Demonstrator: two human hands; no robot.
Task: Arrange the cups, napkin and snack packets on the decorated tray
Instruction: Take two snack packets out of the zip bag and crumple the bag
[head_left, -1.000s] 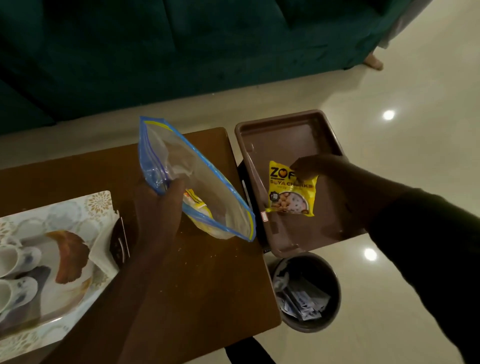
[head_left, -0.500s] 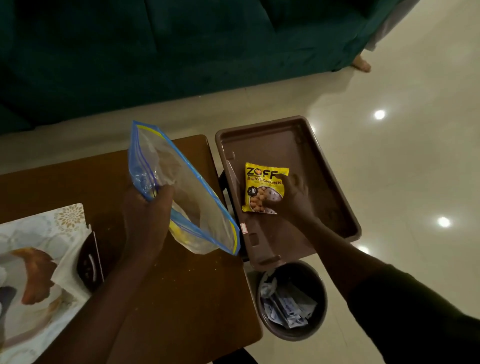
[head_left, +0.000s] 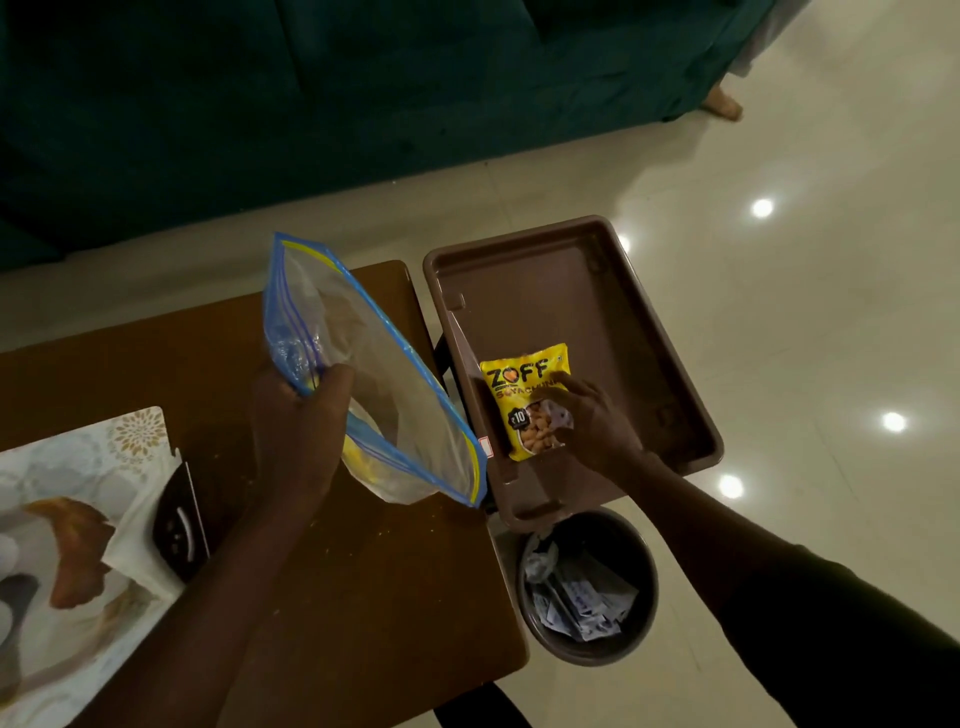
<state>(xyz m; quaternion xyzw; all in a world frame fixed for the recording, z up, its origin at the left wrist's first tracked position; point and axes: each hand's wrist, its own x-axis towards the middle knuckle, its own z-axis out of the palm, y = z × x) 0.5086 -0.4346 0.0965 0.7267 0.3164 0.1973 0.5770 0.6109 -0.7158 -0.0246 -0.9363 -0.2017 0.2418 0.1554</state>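
A yellow snack packet (head_left: 522, 395) lies flat in the brown plastic tray (head_left: 561, 291) to the right of the table. My right hand (head_left: 592, 421) rests on the packet's right side with fingers on it. My left hand (head_left: 296, 415) grips a clear zip bag with a blue rim (head_left: 363, 364), held up over the table; something yellow shows at the bag's bottom. The decorated tray (head_left: 78, 457) lies at the table's left edge, with a white napkin (head_left: 137, 540) on its right side. No cups show in this view.
The wooden table (head_left: 363, 597) fills the lower left. A dark flat object (head_left: 176, 525) lies beside the napkin. A round bin with paper scraps (head_left: 587, 587) stands on the floor under the brown tray. A dark green sofa (head_left: 363, 104) runs along the back.
My right hand lowered the yellow packet onto the brown tray's floor and now rests on it. The view shifted right, so the cups on the decorated tray left the frame.
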